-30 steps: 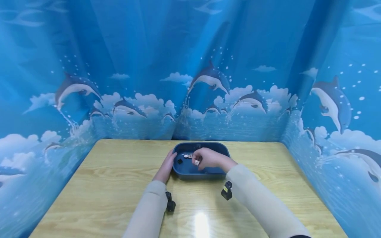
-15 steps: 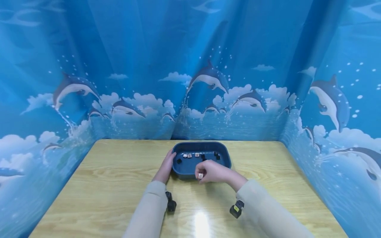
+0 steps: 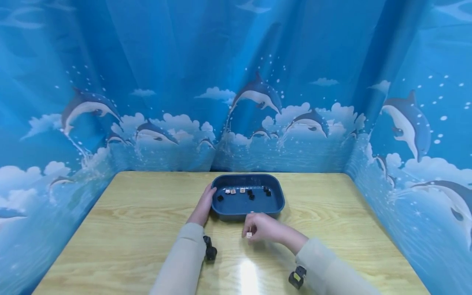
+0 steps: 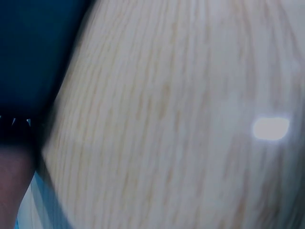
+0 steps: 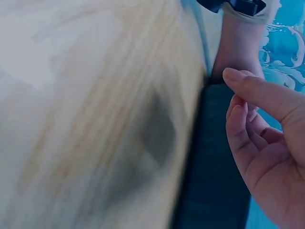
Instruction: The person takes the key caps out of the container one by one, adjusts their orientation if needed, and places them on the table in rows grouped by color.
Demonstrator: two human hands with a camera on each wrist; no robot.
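Observation:
A blue oval-cornered basin stands at the table's back, holding several small white blocks and small black blocks. My left hand grips its left side, with fingertips at the rim. Just in front of the basin's near wall, my right hand pinches a small white block above the table. In the right wrist view, thumb and fingers of the right hand meet near the basin's dark wall, and the block is hidden there. The left wrist view catches mostly tabletop.
A light wood-grain table spreads around the basin. Behind it and at both sides hangs a blue curtain printed with dolphins. Black wrist cameras sit at the left cuff and right cuff.
My right hand has come out from over the basin toward the table's front, carrying the white block. That uncovers the blocks inside. The left hand keeps its hold on the basin.

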